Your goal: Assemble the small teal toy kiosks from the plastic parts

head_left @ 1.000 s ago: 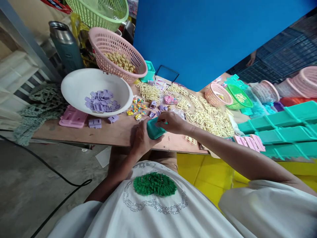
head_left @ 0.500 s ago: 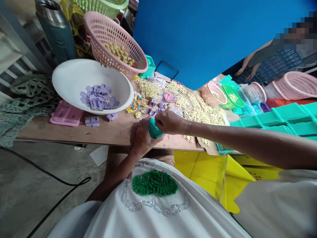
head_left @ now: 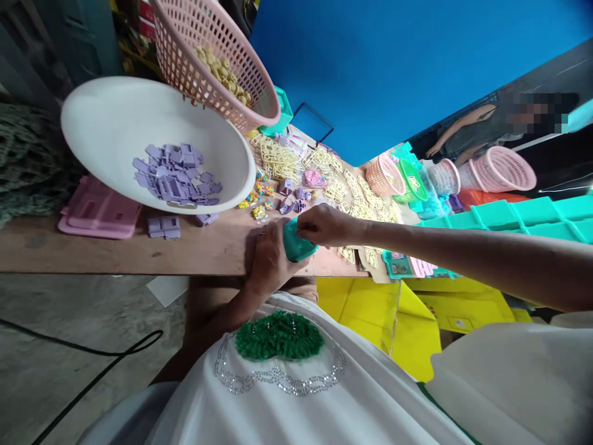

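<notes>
At the table's front edge my left hand (head_left: 271,253) grips a small teal plastic box-like piece (head_left: 299,246), fingers wrapped round its left side. My right hand (head_left: 328,225) is closed in a fist against the top of that piece. Whatever its fingertips hold, if anything, is hidden. Just beyond both hands lie small purple plastic parts (head_left: 287,204) and little clear bags of colourful pieces (head_left: 260,211). Cream-coloured plastic frames (head_left: 370,194) spread to the right, partly behind my right forearm.
On the left stand a white bowl (head_left: 97,117) of purple parts and a pink basket (head_left: 259,93) of tan pieces. A pink plastic tray (head_left: 99,213) lies beneath the bowl. Teal compartment trays (head_left: 500,216) extend right. Another person (head_left: 467,127) is at the far right.
The view has shifted, so the bowl and basket look larger and nearer. Both hands stay on the teal piece, with the right fist still at its top. The other person has shifted posture.
</notes>
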Demonstrator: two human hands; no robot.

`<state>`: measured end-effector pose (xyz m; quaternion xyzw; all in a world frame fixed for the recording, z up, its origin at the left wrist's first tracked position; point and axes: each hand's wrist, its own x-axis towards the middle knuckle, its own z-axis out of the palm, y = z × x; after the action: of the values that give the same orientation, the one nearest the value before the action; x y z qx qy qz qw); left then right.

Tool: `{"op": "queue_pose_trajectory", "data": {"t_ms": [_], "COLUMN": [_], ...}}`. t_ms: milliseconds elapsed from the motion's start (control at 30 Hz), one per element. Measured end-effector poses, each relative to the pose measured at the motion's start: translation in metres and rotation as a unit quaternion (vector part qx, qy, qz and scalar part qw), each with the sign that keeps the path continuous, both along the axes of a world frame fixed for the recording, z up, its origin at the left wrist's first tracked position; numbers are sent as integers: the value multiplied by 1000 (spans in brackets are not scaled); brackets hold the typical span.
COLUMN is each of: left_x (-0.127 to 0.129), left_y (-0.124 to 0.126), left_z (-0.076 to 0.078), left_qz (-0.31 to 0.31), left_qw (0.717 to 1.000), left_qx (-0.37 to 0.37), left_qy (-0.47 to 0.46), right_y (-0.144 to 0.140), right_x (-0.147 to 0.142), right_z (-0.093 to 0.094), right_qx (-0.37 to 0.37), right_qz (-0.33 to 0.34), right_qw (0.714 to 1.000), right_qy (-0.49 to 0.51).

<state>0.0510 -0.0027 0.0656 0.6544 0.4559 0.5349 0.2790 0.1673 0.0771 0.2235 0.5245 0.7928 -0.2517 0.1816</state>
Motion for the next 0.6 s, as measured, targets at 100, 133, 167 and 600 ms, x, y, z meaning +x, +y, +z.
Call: {"op": "queue_pose_trajectory", "data": {"t_ms": [100,133,167,600], "left_x": [-2,-2,-3,-5], "left_y": [-1,-1,0,0], "left_z": [3,4,6,9], "left_qz": [-1,-4,-7,-38], "left_qw": [1000,999,999,997], "left_qx": [-4,-1,0,-17], "left_qy": [30,35,39,71], "right_y": [-1,-1,-1,-2], "right_x": [-8,-11,-14,-27], "right_z": [1,2,3,6], "right_qx": [12,10,7,3], "right_qz": [31,35,39,39], "right_qw": [999,998,997,990], "right_qy": [-35,-52,-70,-136]}}
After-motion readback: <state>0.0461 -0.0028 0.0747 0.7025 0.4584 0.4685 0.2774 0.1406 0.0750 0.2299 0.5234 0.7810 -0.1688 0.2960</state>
